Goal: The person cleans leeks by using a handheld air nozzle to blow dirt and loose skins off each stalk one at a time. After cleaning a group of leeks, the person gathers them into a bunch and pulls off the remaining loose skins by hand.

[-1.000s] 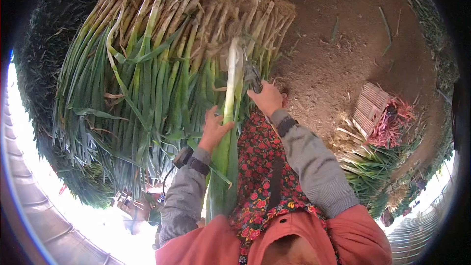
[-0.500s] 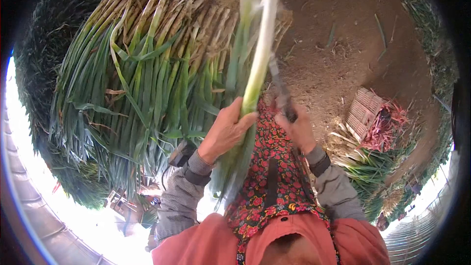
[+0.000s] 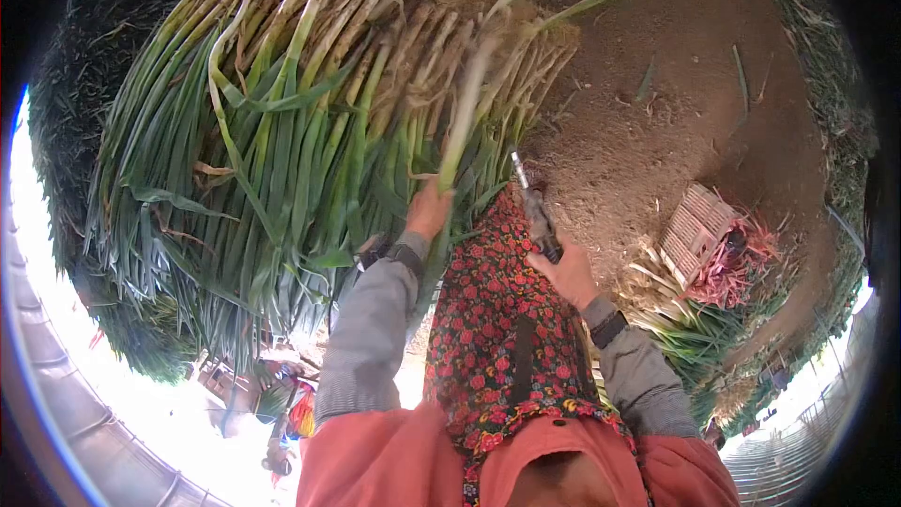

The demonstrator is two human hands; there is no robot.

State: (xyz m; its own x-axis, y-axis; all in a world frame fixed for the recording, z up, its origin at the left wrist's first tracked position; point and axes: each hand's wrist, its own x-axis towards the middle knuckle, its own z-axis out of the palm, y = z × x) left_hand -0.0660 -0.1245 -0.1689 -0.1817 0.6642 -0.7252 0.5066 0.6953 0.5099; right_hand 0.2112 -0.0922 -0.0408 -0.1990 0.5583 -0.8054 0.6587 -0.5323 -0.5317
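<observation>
My left hand (image 3: 429, 210) is closed around a long onion stalk (image 3: 464, 113), whose pale stem points up and is blurred by motion. It is at the right part of a wide heap of green onions (image 3: 310, 160), roots toward the top and leaves hanging down. My right hand (image 3: 566, 272) grips a dark tool with a metal tip (image 3: 535, 211), held upright over the floral apron (image 3: 488, 319) and apart from the onions. Loose leaf pieces (image 3: 591, 0) show blurred above the heap's right end.
Brown soil (image 3: 676, 113) with leaf scraps lies to the right. There, a woven basket (image 3: 696, 233) with red ties (image 3: 737, 258) stands beside a smaller pile of onions (image 3: 690, 329). Dark greenery (image 3: 84, 122) borders the far left.
My left hand has moved left and slightly down to the heap with the stalk, which now looks thinner. My right hand has lowered a little with the tool. Leaf pieces have appeared in the air.
</observation>
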